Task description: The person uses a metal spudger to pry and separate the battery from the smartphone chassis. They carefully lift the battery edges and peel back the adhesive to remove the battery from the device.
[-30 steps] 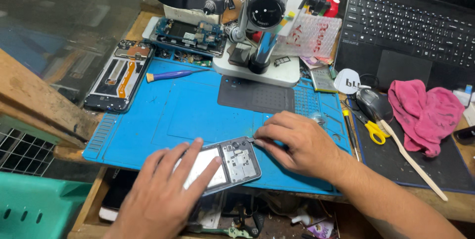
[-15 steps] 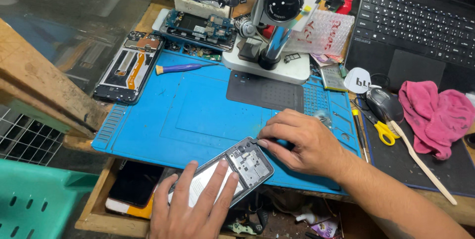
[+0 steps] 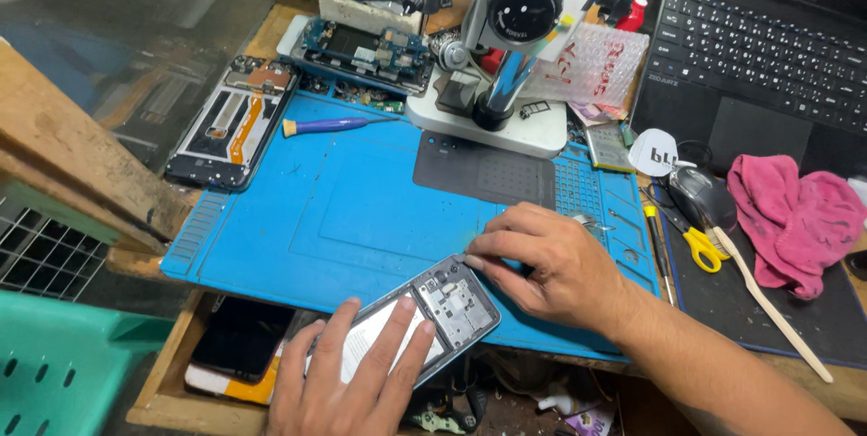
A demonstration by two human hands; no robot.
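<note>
Phone [image 3: 424,319] now tilted over mat edge [image 3: 361,296]

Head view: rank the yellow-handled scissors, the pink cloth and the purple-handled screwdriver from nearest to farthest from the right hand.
From the right hand:
1. Yellow-handled scissors, just to its right, off the blue mat's edge.
2. Purple-handled screwdriver, up and left on the blue mat.
3. Pink cloth, far right, by the laptop. It ranks close to the screwdriver.

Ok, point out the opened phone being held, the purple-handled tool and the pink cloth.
opened phone [image 3: 456,305], head view, on its exposed inner frame.
purple-handled tool [image 3: 330,125], head view, middle of its handle.
pink cloth [image 3: 795,219], head view, centre of the crumpled fabric.
</note>
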